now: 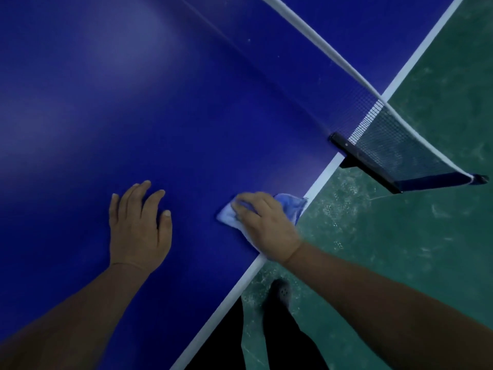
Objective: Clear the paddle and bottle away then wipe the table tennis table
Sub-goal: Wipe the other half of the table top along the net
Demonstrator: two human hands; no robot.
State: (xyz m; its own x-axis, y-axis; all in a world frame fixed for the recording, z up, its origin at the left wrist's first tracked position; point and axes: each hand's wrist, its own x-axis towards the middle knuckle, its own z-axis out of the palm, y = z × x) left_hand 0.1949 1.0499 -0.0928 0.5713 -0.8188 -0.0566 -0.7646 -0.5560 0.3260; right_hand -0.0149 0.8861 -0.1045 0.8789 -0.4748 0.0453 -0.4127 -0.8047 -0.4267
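Note:
The blue table tennis table (133,102) fills the left and middle of the head view. My right hand (266,225) presses a light blue cloth (289,205) flat onto the table close to its white side edge line (324,173), fingers curled over the cloth. My left hand (138,225) rests flat on the table surface with fingers spread, a short way left of the cloth. No paddle or bottle is in view.
The net (384,140) with its white top band runs from the top middle to a black clamp post (354,156) at the table's side edge. Green floor (413,249) lies to the right. My dark trouser leg and shoe (280,292) stand beside the table edge.

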